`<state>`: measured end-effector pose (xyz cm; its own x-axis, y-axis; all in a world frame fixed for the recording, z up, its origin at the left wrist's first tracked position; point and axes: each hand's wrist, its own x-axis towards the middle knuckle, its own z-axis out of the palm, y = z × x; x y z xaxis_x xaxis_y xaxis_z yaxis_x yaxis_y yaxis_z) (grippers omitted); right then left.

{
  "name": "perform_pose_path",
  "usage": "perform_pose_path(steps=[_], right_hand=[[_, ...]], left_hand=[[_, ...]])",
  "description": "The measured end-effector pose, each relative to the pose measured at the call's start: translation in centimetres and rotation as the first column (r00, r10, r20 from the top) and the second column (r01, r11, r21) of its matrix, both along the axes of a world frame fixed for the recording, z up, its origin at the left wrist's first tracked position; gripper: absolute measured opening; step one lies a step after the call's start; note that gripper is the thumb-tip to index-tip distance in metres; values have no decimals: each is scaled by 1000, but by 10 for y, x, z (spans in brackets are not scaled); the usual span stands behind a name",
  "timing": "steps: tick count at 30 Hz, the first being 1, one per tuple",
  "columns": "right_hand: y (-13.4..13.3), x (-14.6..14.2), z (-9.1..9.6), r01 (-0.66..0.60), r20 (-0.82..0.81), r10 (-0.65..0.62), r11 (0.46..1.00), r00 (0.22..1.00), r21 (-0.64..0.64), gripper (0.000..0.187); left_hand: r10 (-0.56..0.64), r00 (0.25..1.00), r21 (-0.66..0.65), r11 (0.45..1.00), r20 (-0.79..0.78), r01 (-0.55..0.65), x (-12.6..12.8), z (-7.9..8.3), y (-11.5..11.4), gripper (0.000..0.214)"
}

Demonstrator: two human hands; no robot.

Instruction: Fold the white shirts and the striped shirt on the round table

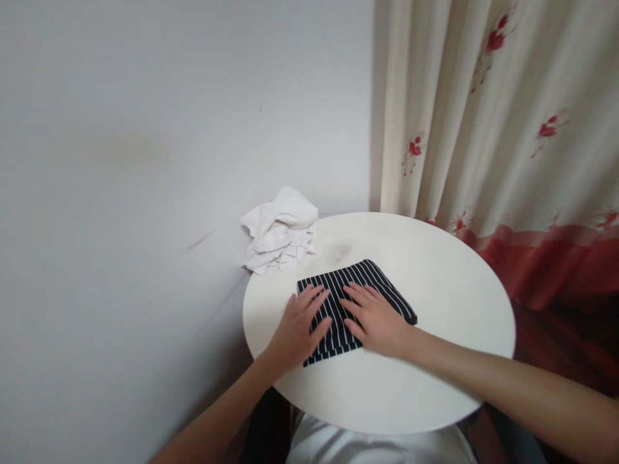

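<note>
A folded black cloth with white stripes [338, 332] lies flat on a round white table [449, 290]. My left hand [300, 325] rests on the cloth's left side with its fingers spread. On the right part of the same cloth lies my right hand [377, 319], palm down, its fingers apart and pointing up and to the left. Neither hand grips anything. The palms cover some of the cloth, whose far edge and right corner show beyond the fingers.
A crumpled white cloth [283, 229] sits at the table's far left edge, against the pale wall [169, 161]. Behind the table on the right hangs a cream curtain [459, 129] with red flowers and a red lower band. My lap is below the near edge.
</note>
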<state>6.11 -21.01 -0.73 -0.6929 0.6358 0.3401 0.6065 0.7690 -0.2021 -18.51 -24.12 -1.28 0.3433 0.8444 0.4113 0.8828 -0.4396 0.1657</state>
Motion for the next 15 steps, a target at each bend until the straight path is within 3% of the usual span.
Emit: perform_pose_path(steps=[3, 6, 10, 15], right_hand=[[-14, -10, -12, -11, 68, 16, 998, 998, -65, 60], [-16, -11, -21, 22, 107, -10, 994, 994, -111, 68], [-9, -8, -25, 133, 116, -120, 984, 986, -119, 71], [20, 6, -31, 291, 146, -276, 953, 950, -89, 69]], left_hand=[[-89, 980, -116, 991, -176, 70, 12, -8, -35, 71], [-86, 964, -181, 983, -253, 40, 10, -16, -39, 68], [-78, 951, -191, 981, -299, 20, 8, -20, -13, 61], [-108, 940, -164, 985, -324, 56, 24, -17, 33, 57]])
